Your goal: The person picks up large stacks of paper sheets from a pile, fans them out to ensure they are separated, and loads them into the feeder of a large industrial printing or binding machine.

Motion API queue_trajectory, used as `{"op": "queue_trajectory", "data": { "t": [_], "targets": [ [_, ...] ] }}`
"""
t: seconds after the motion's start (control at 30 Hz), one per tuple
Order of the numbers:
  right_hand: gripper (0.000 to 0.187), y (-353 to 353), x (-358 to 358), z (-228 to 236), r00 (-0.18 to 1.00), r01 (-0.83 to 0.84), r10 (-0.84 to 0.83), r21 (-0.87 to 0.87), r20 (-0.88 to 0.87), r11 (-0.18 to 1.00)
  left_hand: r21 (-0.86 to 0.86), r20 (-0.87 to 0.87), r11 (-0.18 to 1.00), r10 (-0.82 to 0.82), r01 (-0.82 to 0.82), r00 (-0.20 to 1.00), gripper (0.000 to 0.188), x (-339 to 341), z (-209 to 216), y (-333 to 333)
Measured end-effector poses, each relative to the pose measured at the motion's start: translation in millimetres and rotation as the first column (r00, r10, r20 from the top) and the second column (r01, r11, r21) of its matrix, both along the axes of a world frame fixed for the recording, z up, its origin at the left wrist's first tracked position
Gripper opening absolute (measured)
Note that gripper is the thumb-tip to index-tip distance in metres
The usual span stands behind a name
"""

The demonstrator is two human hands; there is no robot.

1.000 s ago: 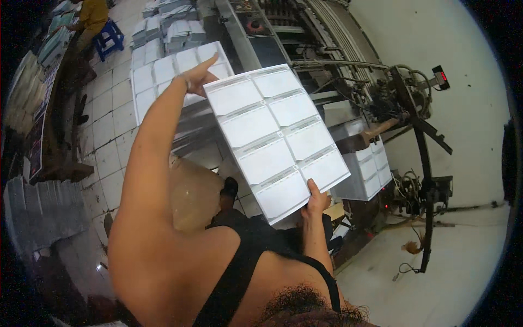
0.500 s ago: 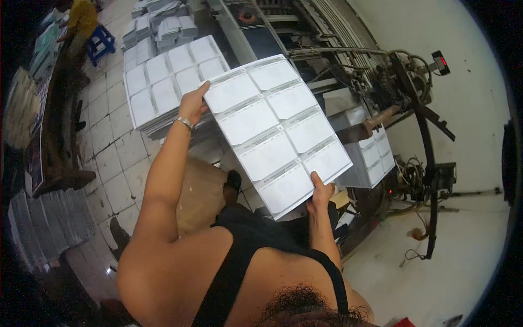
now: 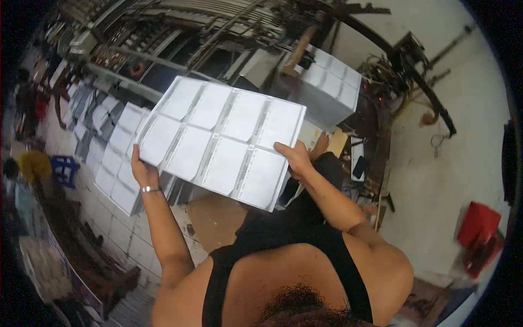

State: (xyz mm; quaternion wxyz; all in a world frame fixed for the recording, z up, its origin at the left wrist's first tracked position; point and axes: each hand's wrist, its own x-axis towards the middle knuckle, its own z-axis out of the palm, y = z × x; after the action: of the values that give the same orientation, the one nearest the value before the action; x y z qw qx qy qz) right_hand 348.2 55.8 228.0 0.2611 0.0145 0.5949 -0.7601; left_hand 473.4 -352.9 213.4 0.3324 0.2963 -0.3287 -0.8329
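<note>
Between my hands I carry a stack of large printed paper sheets [image 3: 218,140], white with a grid of boxed panels and grey bands. My left hand [image 3: 145,170] grips its left edge, thumb upright at the side; the fingers underneath are hidden. At the right edge my right hand [image 3: 296,158] clamps the stack, thumb on top and the other fingers below. Just beyond my left hand stands a tall pile of matching sheets [image 3: 122,188] on the floor side. Another squared pile of sheets [image 3: 327,87] is at the machine, up and to the right.
A large printing machine [image 3: 180,43] runs across the far side. Cardboard [image 3: 215,220] lies on the tiled floor [image 3: 111,226] below. More paper bundles [image 3: 95,117] and a blue stool [image 3: 65,169] with a person in yellow [image 3: 35,166] are at left. A red object [image 3: 479,223] hangs at right.
My view and body have turned to the right. The stack has swung from a slanted pose to lie more crosswise before me, away from the left pile. Both hands still grip it.
</note>
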Motion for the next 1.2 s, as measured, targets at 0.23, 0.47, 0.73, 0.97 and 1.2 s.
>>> {"op": "queue_trajectory", "data": {
  "t": [0.23,0.47,0.73,0.97,1.2],
  "targets": [
    [0.034,-1,-28,22,0.973,-0.115,0.084,-0.137,-0.215,0.984,-0.046,-0.062,0.999,-0.02,0.018,0.998,0.046,5,39,28],
    [0.032,46,-24,83,0.956,-0.028,-0.048,-0.251,-0.29,0.967,-0.164,-0.271,0.98,-0.155,0.113,0.95,0.051,3,127,79],
    [0.048,206,41,125,0.79,0.449,-0.583,-0.471,-0.188,0.76,-0.19,-0.398,0.967,-0.232,0.168,0.887,0.044,-73,207,192],
    [0.067,294,170,133,0.394,0.781,-0.816,-0.314,-0.422,0.539,-0.055,-0.464,0.723,-0.629,0.689,0.624,0.036,-144,170,329],
    [0.07,310,229,128,0.316,0.898,-0.764,-0.083,-0.562,0.432,0.215,-0.32,0.38,-0.843,0.9,0.433,0.03,-179,81,439]
  ]
}}
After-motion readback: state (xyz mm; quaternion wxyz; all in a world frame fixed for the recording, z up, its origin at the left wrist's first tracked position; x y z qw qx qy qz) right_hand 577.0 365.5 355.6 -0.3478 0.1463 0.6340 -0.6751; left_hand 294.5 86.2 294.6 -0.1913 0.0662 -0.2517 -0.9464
